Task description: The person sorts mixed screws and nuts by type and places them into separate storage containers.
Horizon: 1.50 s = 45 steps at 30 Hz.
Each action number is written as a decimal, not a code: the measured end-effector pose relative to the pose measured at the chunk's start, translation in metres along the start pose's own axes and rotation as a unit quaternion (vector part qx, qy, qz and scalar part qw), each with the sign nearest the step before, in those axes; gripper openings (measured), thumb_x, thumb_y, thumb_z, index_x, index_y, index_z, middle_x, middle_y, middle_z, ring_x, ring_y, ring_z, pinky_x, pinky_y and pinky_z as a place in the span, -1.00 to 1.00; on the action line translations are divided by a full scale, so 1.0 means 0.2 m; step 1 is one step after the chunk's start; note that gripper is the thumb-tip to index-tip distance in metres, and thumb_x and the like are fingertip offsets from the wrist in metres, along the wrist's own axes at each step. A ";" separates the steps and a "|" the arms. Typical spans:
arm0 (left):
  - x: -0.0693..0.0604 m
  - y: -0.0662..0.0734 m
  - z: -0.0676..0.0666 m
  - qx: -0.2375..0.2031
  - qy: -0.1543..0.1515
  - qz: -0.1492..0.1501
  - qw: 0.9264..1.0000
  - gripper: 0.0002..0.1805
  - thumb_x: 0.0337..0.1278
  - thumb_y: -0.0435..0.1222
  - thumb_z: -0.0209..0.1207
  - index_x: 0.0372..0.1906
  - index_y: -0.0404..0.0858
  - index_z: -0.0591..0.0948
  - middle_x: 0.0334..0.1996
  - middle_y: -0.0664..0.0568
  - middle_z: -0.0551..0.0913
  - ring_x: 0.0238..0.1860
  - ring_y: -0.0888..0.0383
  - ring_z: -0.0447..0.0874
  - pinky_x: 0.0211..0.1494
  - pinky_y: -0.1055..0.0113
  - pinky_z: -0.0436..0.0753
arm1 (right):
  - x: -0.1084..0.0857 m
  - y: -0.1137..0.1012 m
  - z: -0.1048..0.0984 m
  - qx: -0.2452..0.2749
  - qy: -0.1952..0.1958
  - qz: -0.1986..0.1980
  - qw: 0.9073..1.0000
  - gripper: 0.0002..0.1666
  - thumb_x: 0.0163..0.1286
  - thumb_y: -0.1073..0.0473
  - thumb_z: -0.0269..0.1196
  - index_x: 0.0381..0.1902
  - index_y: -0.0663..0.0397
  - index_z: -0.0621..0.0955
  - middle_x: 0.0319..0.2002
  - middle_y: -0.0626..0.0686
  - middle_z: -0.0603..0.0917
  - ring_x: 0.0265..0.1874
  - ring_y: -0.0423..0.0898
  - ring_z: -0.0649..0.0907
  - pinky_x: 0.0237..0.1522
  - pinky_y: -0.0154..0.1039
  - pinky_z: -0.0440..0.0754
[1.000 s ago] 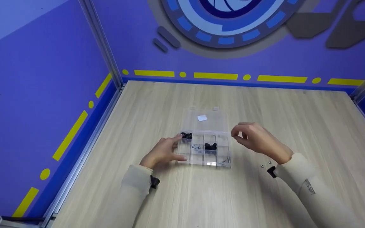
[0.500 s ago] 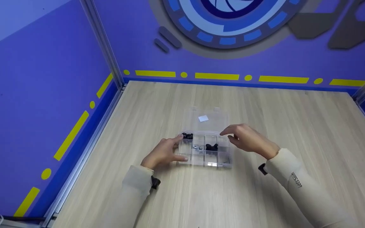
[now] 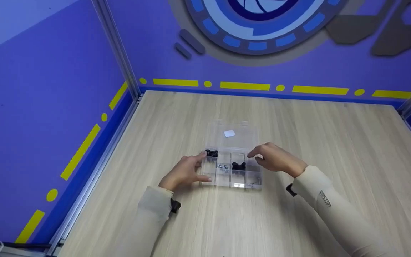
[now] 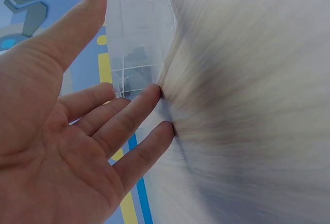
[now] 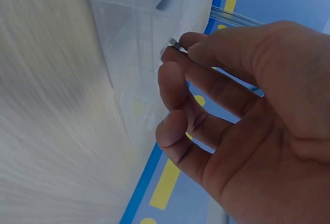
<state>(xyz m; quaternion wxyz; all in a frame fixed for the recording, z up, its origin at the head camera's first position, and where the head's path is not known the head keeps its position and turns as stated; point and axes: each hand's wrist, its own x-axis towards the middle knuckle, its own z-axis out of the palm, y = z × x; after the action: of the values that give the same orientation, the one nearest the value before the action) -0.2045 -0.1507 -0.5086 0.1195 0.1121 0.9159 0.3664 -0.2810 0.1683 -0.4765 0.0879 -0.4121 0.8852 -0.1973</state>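
A clear compartment box [image 3: 223,182] lies on the table with its transparent lid [image 3: 243,139] folded back. My left hand [image 3: 184,172] rests against the box's left side, thumb at the near left corner and other fingers fairly straight [image 4: 111,131]. Over the right rear compartment, my right hand [image 3: 277,159] pinches a small silvery metal piece [image 5: 176,44] between thumb and forefinger; its exact kind is unclear. Black parts [image 3: 211,153] sit in the back left compartment, a black winged part [image 3: 238,166] in a middle one. Small silvery parts [image 3: 222,166] lie beside that.
A white label [image 3: 229,133] is on the lid. Thin metal pieces [image 3: 255,183] lie in the box's front right compartment. The wooden table [image 3: 177,114] meets purple walls [image 3: 148,46] at the back and left. A dark device [image 3: 291,190] is strapped to my right wrist.
My right hand has moved left and slightly down, from beside the box to over its right compartments. Two small nuts on the table are now hidden by the right forearm. My left hand stays put.
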 end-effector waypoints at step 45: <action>0.00 -0.01 0.00 0.031 0.004 0.008 0.999 0.05 -0.02 -0.02 0.55 0.55 -0.27 0.31 0.54 -0.07 0.27 0.43 -0.06 0.43 0.54 0.11 0.32 | 0.00 0.04 0.04 -0.030 -0.046 0.051 0.997 -0.72 0.40 0.44 0.17 -0.09 0.27 0.78 -0.08 0.18 0.79 -0.03 0.15 0.75 0.01 0.13 0.71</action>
<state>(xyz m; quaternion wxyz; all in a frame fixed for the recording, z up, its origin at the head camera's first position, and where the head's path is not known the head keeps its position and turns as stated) -0.2052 -0.1515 -0.5094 0.1091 0.1211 0.9265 0.3391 -0.2837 0.1714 -0.4880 0.1260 -0.3774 0.9056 -0.1470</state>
